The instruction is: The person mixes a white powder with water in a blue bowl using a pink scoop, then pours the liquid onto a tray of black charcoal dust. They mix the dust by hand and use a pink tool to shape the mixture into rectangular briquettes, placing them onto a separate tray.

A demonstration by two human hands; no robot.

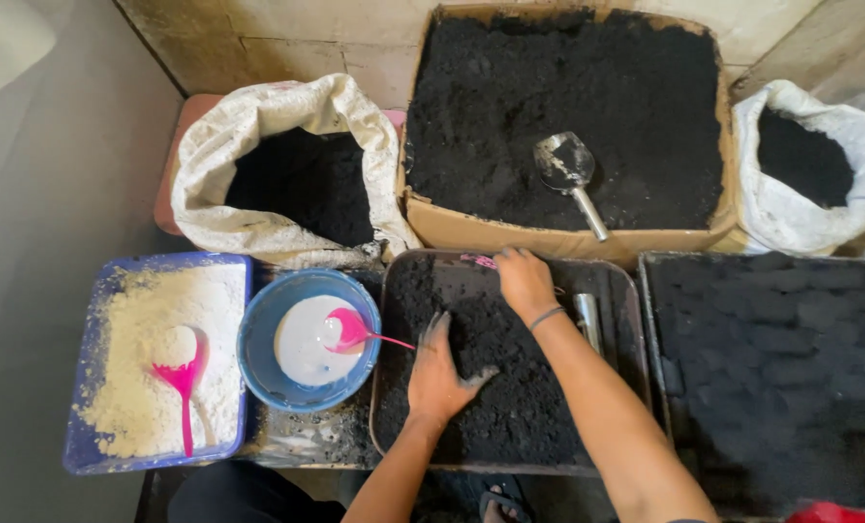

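Against the tiled wall stand a cardboard box [432, 225] and sacks of black powder. We press the black mix [510, 387] in the dark tray [382, 387] with left hand [439, 376] flat, grip open; right hand [523, 281], fingers curled, grasps nothing, at the tray's far edge. Keep pressure even.

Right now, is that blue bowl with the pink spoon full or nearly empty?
Partly filled. The blue bowl holds a pool of white liquid covering its bottom, with bare blue wall showing above it, and the pink spoon rests in it.
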